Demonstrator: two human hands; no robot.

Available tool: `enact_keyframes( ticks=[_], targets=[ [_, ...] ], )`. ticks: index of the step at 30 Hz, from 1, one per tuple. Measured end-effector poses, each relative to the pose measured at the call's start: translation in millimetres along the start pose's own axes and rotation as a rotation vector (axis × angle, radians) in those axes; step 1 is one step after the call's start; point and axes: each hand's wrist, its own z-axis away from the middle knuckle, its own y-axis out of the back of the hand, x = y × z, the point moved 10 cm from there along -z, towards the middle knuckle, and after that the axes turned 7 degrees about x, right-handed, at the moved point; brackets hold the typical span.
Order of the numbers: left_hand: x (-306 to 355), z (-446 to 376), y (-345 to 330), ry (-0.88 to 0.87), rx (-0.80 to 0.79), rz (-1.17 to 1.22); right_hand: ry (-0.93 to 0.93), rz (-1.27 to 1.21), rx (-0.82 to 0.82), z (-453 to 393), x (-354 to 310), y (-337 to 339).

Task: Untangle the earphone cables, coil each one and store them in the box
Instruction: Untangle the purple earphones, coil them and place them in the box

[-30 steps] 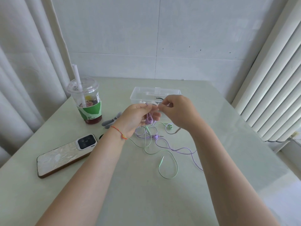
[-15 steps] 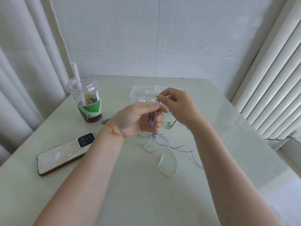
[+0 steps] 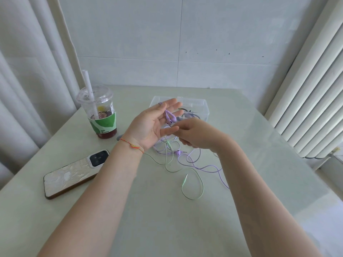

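My left hand (image 3: 151,127) is raised palm up with fingers spread, and the purple earbuds (image 3: 170,118) hang across its fingers, their cable looped over the fingertips. My right hand (image 3: 194,134) sits just right of it, fingers pinched on the purple cable below the earbuds. The rest of the purple cable (image 3: 206,167) and the green cable (image 3: 193,184) lie tangled on the table beneath both hands. Behind the hands stands the clear plastic box (image 3: 203,106), open, with dark cables inside.
An iced drink cup (image 3: 101,115) with a straw stands at the left. A phone (image 3: 74,173) lies face down at the near left. Curtains hang at the left, a radiator stands at the right, and a tiled wall is behind the table (image 3: 167,229).
My left hand has opened out flat, palm up, with the purple earbuds draped over its fingers. My right hand has dropped lower and moved right along the purple cable.
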Motion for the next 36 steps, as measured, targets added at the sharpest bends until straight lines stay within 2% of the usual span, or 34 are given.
enact_keyframes(
  ticks=[13, 20, 26, 31, 36],
  targets=[
    [-16, -4, 18, 0.084, 0.085, -0.329, 0.066, 0.105, 0.229, 2, -15, 31],
    [-31, 3, 3, 0.18, -0.037, -0.461, 0.11, 0.128, 0.263, 2, -18, 39],
    [-38, 6, -2, 0.229, -0.124, -0.543, 0.104, -0.024, 0.305, 4, -15, 52],
    [-42, 16, -15, 0.246, -0.249, -0.491, 0.101, -0.119, 0.462, 7, -10, 72],
    [-41, 20, -19, 0.224, -0.296, -0.455, 0.108, -0.184, 0.517, 8, -9, 78]
  ],
)
